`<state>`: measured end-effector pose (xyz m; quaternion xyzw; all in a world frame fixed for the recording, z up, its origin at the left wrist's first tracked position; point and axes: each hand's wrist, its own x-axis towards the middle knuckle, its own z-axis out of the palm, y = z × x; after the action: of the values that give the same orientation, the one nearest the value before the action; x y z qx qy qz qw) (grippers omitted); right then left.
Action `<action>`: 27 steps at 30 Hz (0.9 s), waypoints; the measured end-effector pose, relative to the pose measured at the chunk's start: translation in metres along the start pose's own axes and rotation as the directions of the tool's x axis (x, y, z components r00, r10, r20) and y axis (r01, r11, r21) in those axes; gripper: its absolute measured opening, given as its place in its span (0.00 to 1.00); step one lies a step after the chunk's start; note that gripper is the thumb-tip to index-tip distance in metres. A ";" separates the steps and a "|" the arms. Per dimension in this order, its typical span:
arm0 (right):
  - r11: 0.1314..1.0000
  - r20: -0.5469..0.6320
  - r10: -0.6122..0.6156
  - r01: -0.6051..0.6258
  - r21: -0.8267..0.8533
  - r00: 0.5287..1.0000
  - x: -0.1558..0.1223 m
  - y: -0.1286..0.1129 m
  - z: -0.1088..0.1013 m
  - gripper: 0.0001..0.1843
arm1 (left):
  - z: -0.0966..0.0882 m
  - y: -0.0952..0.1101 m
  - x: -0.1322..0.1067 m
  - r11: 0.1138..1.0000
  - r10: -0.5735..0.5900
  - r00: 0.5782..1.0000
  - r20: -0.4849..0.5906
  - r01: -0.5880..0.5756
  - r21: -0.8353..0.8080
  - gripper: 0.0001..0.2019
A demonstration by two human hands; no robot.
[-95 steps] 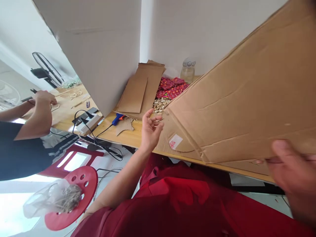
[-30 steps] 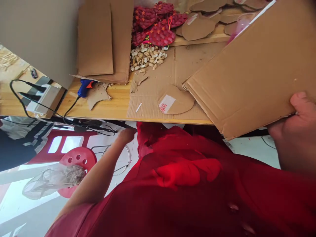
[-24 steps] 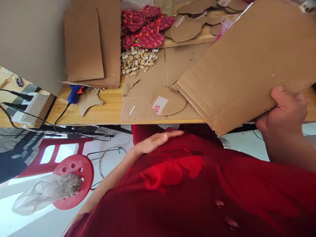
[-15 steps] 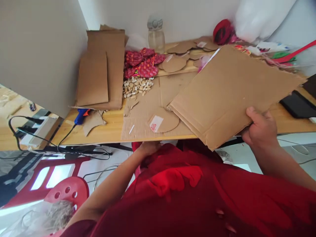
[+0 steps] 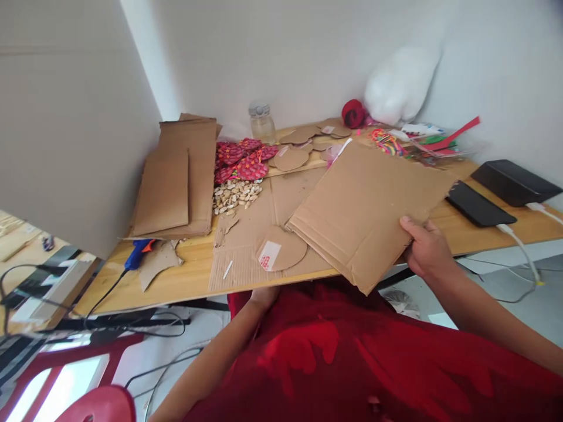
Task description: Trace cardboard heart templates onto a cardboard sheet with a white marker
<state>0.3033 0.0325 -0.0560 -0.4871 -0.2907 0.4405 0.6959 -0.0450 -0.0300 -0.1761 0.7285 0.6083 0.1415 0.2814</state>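
Note:
My right hand [image 5: 426, 243] grips a large torn-edged cardboard sheet [image 5: 365, 211] by its lower right edge, thumb on top. The sheet is tilted above the table, its left corner near a round cardboard piece [image 5: 290, 249] with a taped label. Under both lies a flat cardboard base [image 5: 246, 234]. My left hand [image 5: 264, 296] is down at the table's front edge by my lap; its fingers are hidden beneath the tabletop. Left of the base, a pile of peanut-like shells [image 5: 237, 196] lies before red patterned fabric [image 5: 246, 161].
Cardboard sheets [image 5: 165, 187] lean at the left above a blue glue gun [image 5: 138, 255]. A clear bottle [image 5: 263, 126] stands behind. Cut cardboard shapes [image 5: 292, 157], red yarn [image 5: 353, 113] and a white bag [image 5: 400, 88] lie along the back. Black devices [image 5: 479, 204] with cables sit at the right.
The view has tilted up and turned slightly right, so the table sits lower and the black devices show more. My right hand still holds the cardboard sheet, much as before.

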 end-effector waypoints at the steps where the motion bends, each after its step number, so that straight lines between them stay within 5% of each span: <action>1: 1.000 -0.004 0.002 -0.002 0.001 1.000 0.000 0.001 0.000 0.22 | -0.002 0.002 -0.005 1.000 0.025 0.999 0.032 -0.024 -0.005 0.17; 7: 0.999 0.041 0.003 -0.002 -0.033 0.999 0.000 0.004 -0.006 0.24 | -0.042 0.021 -0.068 0.966 0.255 0.950 0.180 -0.241 -0.095 0.11; 9: 0.999 0.051 0.002 0.001 -0.045 0.999 0.000 0.003 -0.007 0.24 | -0.062 0.029 -0.075 0.933 0.343 0.936 -0.079 -0.349 -0.084 0.11; 11: 0.999 0.060 -0.002 0.005 -0.051 0.998 -0.001 0.003 -0.008 0.25 | -0.078 0.039 -0.067 0.903 0.428 0.863 -0.270 -0.420 0.089 0.15; 14: 0.998 0.068 -0.013 0.016 -0.057 0.998 -0.002 0.002 -0.008 0.25 | -0.086 0.051 -0.043 0.842 0.474 0.849 -0.233 -0.359 0.403 0.42; 16: 0.998 0.067 -0.022 0.026 -0.060 0.998 -0.003 0.002 -0.009 0.26 | -0.085 0.054 -0.031 0.789 0.469 0.863 -0.186 -0.315 0.527 0.47; 21: 0.997 0.066 -0.042 0.046 -0.061 0.997 -0.002 0.000 -0.011 0.25 | -0.078 0.052 -0.047 0.780 0.480 0.845 -0.234 -0.290 0.555 0.31; 24: 0.998 0.048 -0.032 0.034 -0.061 0.998 -0.002 0.000 -0.010 0.24 | -0.076 0.040 -0.075 0.802 0.507 0.796 -0.329 -0.297 0.517 0.24; 27: 0.998 0.058 0.011 -0.008 -0.056 0.998 -0.009 -0.001 0.000 0.23 | -0.079 0.020 -0.104 0.812 0.528 0.707 -0.471 -0.257 0.524 0.30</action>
<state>0.2999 0.0239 -0.0552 -0.4947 -0.3208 0.4496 0.6710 -0.0947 -0.1137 -0.0869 0.8034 0.5064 0.2867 -0.1262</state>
